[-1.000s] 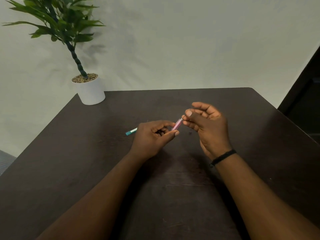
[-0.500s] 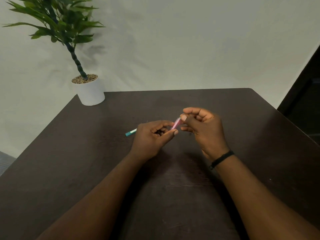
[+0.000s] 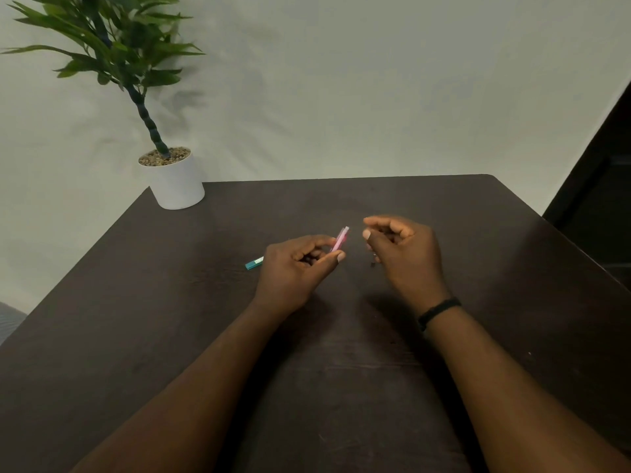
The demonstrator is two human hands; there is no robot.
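My left hand (image 3: 297, 268) pinches a small pink pen-like stick (image 3: 340, 239) between thumb and forefinger, its pale tip pointing up and to the right, just above the dark table (image 3: 341, 370). My right hand (image 3: 403, 250) hovers a short way right of the stick, apart from it. Its fingers are loosely curled and nothing shows between them. A black band (image 3: 438, 312) circles the right wrist. A teal stick end (image 3: 254, 263) lies on the table, sticking out from behind my left hand.
A green plant in a white pot (image 3: 176, 182) stands at the table's far left corner. A pale wall runs behind the table. A dark doorway or cabinet (image 3: 601, 199) lies past the right edge. A tiny dark speck (image 3: 373, 264) sits under my right hand.
My right hand had closed on the pink stick's tip half a second ago. It has since let go and drawn away to the right. The left hand keeps its hold.
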